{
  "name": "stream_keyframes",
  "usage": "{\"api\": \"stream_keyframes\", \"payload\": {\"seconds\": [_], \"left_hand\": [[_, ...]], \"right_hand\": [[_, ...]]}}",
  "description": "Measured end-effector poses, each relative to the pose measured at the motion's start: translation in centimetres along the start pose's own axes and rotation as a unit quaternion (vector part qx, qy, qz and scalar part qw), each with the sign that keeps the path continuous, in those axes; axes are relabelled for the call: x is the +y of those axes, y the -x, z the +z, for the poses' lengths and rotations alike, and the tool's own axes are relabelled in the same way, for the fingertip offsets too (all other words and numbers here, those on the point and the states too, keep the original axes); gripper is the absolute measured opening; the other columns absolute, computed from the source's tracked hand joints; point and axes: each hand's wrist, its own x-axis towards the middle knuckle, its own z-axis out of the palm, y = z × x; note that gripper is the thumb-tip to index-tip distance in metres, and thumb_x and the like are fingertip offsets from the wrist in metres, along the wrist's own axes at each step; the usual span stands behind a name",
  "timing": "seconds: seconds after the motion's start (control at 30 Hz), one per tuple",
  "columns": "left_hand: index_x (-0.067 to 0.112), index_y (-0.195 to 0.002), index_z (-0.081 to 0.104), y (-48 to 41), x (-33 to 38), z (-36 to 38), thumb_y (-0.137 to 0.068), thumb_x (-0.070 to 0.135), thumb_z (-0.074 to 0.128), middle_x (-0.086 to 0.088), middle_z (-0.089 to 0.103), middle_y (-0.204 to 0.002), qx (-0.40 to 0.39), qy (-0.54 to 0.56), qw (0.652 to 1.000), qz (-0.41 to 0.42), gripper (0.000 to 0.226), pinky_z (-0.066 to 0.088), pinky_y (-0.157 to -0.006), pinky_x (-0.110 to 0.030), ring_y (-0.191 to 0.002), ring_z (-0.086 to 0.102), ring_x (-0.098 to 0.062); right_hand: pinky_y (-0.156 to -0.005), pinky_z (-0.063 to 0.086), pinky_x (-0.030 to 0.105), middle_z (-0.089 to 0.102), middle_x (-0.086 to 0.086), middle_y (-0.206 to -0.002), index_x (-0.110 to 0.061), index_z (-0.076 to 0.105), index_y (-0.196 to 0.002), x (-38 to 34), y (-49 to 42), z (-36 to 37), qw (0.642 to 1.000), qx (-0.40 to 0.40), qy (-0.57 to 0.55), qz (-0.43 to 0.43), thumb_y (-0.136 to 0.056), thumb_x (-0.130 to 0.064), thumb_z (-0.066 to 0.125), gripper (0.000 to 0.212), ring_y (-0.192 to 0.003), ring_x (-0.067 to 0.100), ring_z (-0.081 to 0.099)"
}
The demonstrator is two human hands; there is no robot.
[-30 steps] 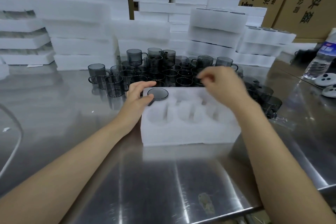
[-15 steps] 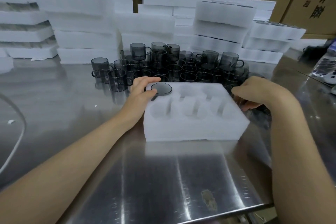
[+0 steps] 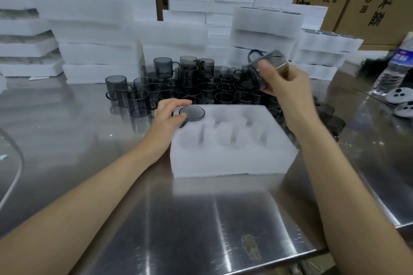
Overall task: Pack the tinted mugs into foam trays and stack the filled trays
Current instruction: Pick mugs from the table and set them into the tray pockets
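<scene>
The foam tray [image 3: 230, 158] sits mid-desk [image 3: 201, 219], one tinted mug [image 3: 192, 113] seated in its far-left pocket. The left hand [image 3: 166, 118] lies loose-fingered at that corner, touching the mug's rim. The right hand [image 3: 286, 87] grips a second mug [image 3: 268, 62], tilted, above the tray's far-right corner. Loose mugs [image 3: 201, 87] crowd just behind the tray. Stacked trays [image 3: 100, 51] wall the far edge, and a water bottle [image 3: 393, 69] stands at the right edge.

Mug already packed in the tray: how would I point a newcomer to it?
On the steel table sits one open white foam tray. Its far-left pocket holds the packed mug. Only its dark round top shows, sunk in the foam at the left hand; the other pockets are empty.
</scene>
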Motion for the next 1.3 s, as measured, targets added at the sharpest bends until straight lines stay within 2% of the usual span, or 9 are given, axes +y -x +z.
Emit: {"api": "stream_keyframes", "payload": {"seconds": [0.13, 0.23, 0.33, 0.47, 0.63, 0.77, 0.87, 1.03, 1.3], "left_hand": [[0.039, -0.104, 0.060, 0.1, 0.1, -0.1, -0.096, 0.004, 0.045, 0.013, 0.042, -0.118, 0.002, -0.012, 1.000, 0.000, 0.039, 0.020, -0.115, -0.029, -0.132, 0.034, -0.012], [0.038, -0.104, 0.060, 0.1, 0.2, 0.0, -0.096, 0.003, 0.046, 0.009, 0.042, -0.120, 0.005, -0.014, 1.000, 0.005, 0.039, 0.020, -0.115, -0.028, -0.133, 0.034, -0.013], [0.036, -0.105, 0.060, 0.1, 0.1, 0.0, -0.096, 0.002, 0.046, 0.007, 0.041, -0.122, 0.003, -0.016, 1.000, 0.007, 0.038, 0.021, -0.110, -0.024, -0.132, 0.034, -0.013], [0.037, -0.104, 0.061, 0.1, 0.0, -0.1, -0.095, 0.002, 0.045, 0.014, 0.043, -0.116, -0.002, -0.008, 1.000, 0.005, 0.039, 0.024, -0.108, -0.021, -0.131, 0.035, -0.011], [0.037, -0.104, 0.061, 0.2, -0.1, -0.1, -0.095, 0.002, 0.045, 0.015, 0.042, -0.116, -0.002, -0.005, 1.000, 0.007, 0.039, 0.023, -0.107, -0.022, -0.130, 0.036, -0.009], [0.036, -0.105, 0.061, 0.2, 0.0, -0.1, -0.095, 0.002, 0.045, 0.011, 0.042, -0.119, 0.000, -0.008, 1.000, 0.007, 0.038, 0.022, -0.112, -0.026, -0.131, 0.035, -0.011], [0.032, -0.107, 0.061, 0.2, 0.1, -0.1, -0.095, 0.002, 0.045, 0.008, 0.042, -0.120, 0.002, -0.011, 1.000, 0.005, 0.036, 0.021, -0.115, -0.029, -0.132, 0.035, -0.012], [0.030, -0.108, 0.061, 0.2, 0.2, 0.0, -0.095, 0.001, 0.045, 0.009, 0.042, -0.119, 0.002, -0.011, 1.000, 0.006, 0.035, 0.022, -0.112, -0.026, -0.131, 0.036, -0.011], [0.036, -0.103, 0.060, 0.2, 0.1, 0.0, -0.096, 0.002, 0.045, 0.010, 0.041, -0.119, -0.006, -0.002, 1.000, 0.005, 0.037, 0.026, -0.095, -0.012, -0.128, 0.036, -0.009]], "right_hand": [[-0.079, 0.047, 0.034, 0.054, -0.003, -0.089, -0.021, 0.053, -0.062, 1.1, 0.3, 1.6, 0.996, -0.065, 0.026, -0.049, -0.069, -0.044, 0.079, 0.036, -0.079, 0.012, 0.055], [-0.089, 0.044, 0.019, 0.046, -0.004, -0.119, -0.025, 0.058, -0.065, 1.6, 0.6, 2.3, 0.987, -0.145, 0.016, -0.061, -0.073, -0.019, 0.083, 0.027, -0.110, 0.008, 0.055], [-0.095, 0.045, 0.018, 0.044, 0.002, -0.121, -0.019, 0.060, -0.070, 2.0, 0.8, 2.8, 0.980, -0.192, -0.001, -0.058, -0.072, -0.006, 0.081, 0.025, -0.122, 0.012, 0.051], [-0.102, 0.038, 0.023, 0.052, -0.005, -0.123, -0.024, 0.063, -0.077, 2.1, 0.8, 2.8, 0.969, -0.233, 0.050, -0.064, -0.075, -0.007, 0.079, 0.023, -0.118, 0.001, 0.050], [-0.103, 0.044, 0.037, 0.050, -0.002, -0.135, -0.024, 0.057, -0.083, 2.5, 0.5, 2.7, 0.971, -0.223, 0.040, -0.079, -0.080, 0.004, 0.071, 0.032, -0.111, 0.011, 0.054], [-0.104, 0.044, 0.029, 0.051, 0.005, -0.130, -0.019, 0.054, -0.080, 2.7, 0.6, 3.0, 0.975, -0.216, -0.016, -0.058, -0.081, 0.010, 0.066, 0.032, -0.119, 0.018, 0.055], [-0.095, 0.048, 0.030, 0.059, -0.001, -0.124, -0.019, 0.053, -0.073, 2.6, 0.5, 2.9, 0.976, -0.210, -0.049, -0.016, -0.083, -0.001, 0.071, 0.027, -0.106, 0.019, 0.063], [-0.100, 0.048, 0.042, 0.065, -0.005, -0.115, -0.019, 0.057, -0.066, 2.4, 0.7, 2.8, 0.981, -0.188, -0.043, -0.010, -0.075, -0.015, 0.080, 0.025, -0.106, 0.019, 0.065], [-0.094, 0.048, 0.030, 0.056, 0.007, -0.120, -0.026, 0.053, -0.124, 2.0, 0.7, 2.6, 0.981, -0.192, -0.011, -0.028, -0.082, 0.003, 0.065, 0.052, -0.110, 0.015, 0.058]]}}
